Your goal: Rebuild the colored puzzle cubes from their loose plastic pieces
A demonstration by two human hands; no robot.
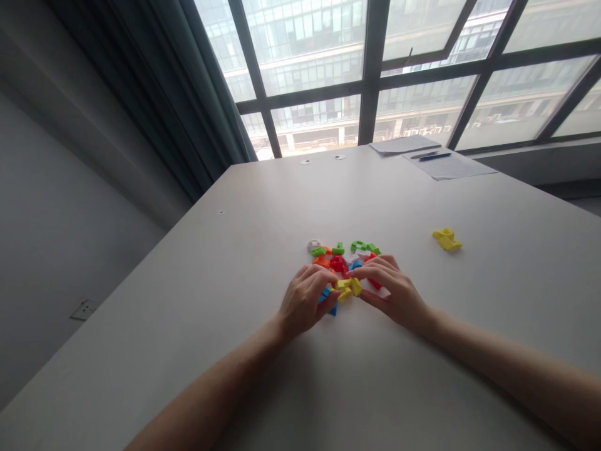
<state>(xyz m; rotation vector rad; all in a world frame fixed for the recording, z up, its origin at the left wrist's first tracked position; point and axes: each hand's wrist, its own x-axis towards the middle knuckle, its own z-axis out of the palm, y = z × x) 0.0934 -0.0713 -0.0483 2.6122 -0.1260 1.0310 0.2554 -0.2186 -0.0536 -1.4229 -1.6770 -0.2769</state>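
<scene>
Between my two hands is a yellow plastic block piece (344, 284), held just above a loose pile. My left hand (307, 299) pinches its left end between thumb and fingers. At the right end, the thumb and fingertips of my right hand (394, 289) close on it. Whether it is one piece or two pressed together, I cannot tell. Blue pieces (332, 308) lie partly hidden beside my left thumb. Behind the fingers are red pieces (338, 263), orange pieces (321, 261), green pieces (359, 245) and a white piece (313, 245). My right hand hides part of the pile.
Apart from the pile, several yellow pieces (447, 239) sit together on the white table (263, 213) to the right. Papers (451, 166) with pens (434, 156) lie at the far right edge. Beyond the table are a window and a dark curtain (188, 94).
</scene>
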